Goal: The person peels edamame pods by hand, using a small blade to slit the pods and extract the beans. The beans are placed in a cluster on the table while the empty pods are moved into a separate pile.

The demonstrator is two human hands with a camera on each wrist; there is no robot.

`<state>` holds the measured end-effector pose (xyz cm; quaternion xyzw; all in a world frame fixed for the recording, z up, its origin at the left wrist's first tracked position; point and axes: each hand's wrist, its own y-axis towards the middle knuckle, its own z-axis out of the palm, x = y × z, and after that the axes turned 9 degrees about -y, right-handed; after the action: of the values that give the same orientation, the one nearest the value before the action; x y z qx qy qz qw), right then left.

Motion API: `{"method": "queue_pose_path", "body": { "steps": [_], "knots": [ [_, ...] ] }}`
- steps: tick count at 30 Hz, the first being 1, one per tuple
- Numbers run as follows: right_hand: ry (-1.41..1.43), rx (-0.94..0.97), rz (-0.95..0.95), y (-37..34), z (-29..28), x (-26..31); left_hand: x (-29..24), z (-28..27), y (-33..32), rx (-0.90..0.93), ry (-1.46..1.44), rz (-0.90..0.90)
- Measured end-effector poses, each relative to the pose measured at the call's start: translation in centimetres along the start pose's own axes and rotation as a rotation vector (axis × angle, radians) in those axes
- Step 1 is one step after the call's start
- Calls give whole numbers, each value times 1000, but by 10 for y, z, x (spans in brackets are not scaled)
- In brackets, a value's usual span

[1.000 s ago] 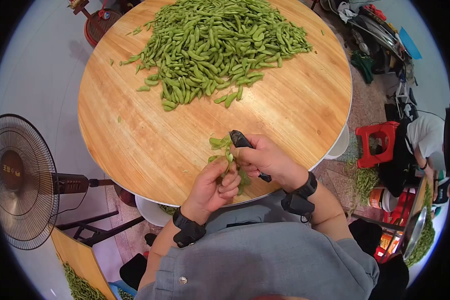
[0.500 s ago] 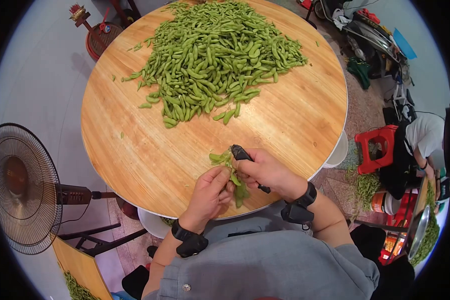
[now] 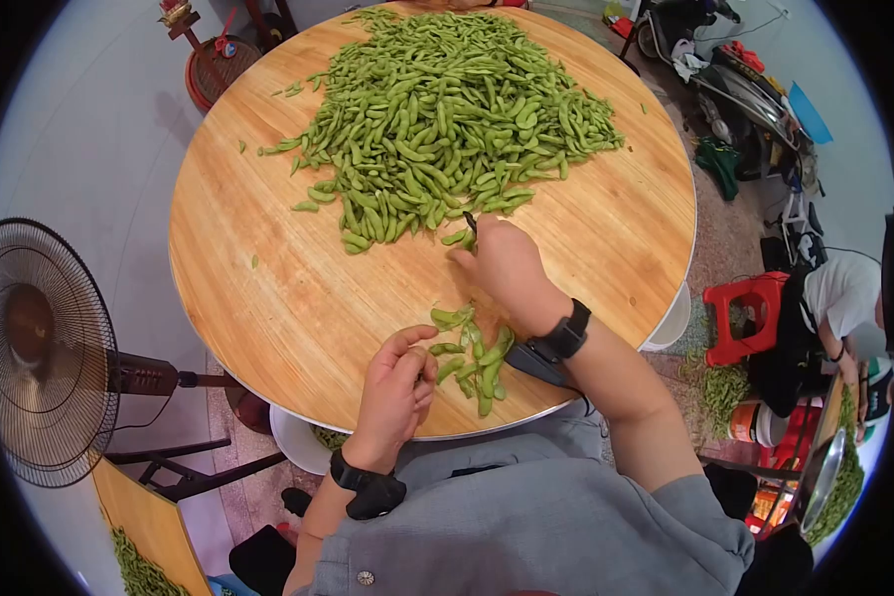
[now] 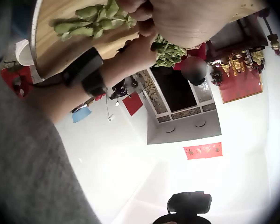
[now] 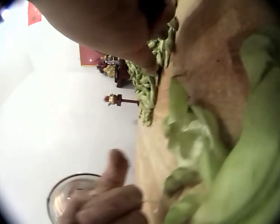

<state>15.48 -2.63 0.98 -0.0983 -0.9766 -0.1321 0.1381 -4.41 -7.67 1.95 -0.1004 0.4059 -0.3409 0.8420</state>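
Observation:
My right hand (image 3: 512, 263) reaches over the table to the near edge of a large heap of green edamame pods (image 3: 437, 129). It grips a slim black tool (image 3: 470, 221), mostly hidden by the hand, with the dark tip showing beside a few loose pods (image 3: 455, 238). Closer to my body, my left hand (image 3: 395, 382) hovers with its fingers loosely bent, and no object shows in it. Just right of it lies a small cluster of pods (image 3: 492, 368), some still joined on a stem. In the right wrist view these pods (image 5: 252, 149) fill the foreground.
A round wooden table (image 3: 268, 298) bears the heap. At the left stands a black fan (image 3: 40, 348). White tubs (image 3: 298, 442) sit below the table's edge. To the right are a red stool (image 3: 740, 313), another person (image 3: 844, 278) and a scooter (image 3: 735, 89).
My right hand has moved forward from the cluster to the heap with the black tool. The stemmed pods, earlier between both hands, now lie apart from the left hand, which shifted slightly left.

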Motion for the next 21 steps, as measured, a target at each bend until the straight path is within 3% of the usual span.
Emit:
{"method": "queue_pose_path", "body": {
  "steps": [4, 7, 10, 12, 13, 15, 17, 19, 21],
  "knots": [
    [-2, -10, 55, -13, 2, -5, 1, -3, 2, 36, 5, -27],
    [84, -76, -66, -38, -18, -16, 6, 1, 11, 70, 6, -11],
    [768, 421, 116, -60, -49, -16, 4, 18, 14, -48, -7, -8],
    [862, 505, 64, -66, -57, -16, 2, 26, 11, -53, 4, -190],
    [956, 583, 1, -68, -59, -18, 4, 23, 11, -52, 6, -194],
    [985, 573, -19, -70, -60, -17, 6, 12, 12, 303, -69, -409],
    [1004, 512, 91, -70, -66, -9, 8, 12, 8, 315, -108, -365],
    [1017, 565, 131, -75, -67, -2, 8, 11, 6, 322, -146, -320],
    [1026, 620, 170, -83, -65, 2, 8, 14, 4, 220, -93, -135]
  ]
}}
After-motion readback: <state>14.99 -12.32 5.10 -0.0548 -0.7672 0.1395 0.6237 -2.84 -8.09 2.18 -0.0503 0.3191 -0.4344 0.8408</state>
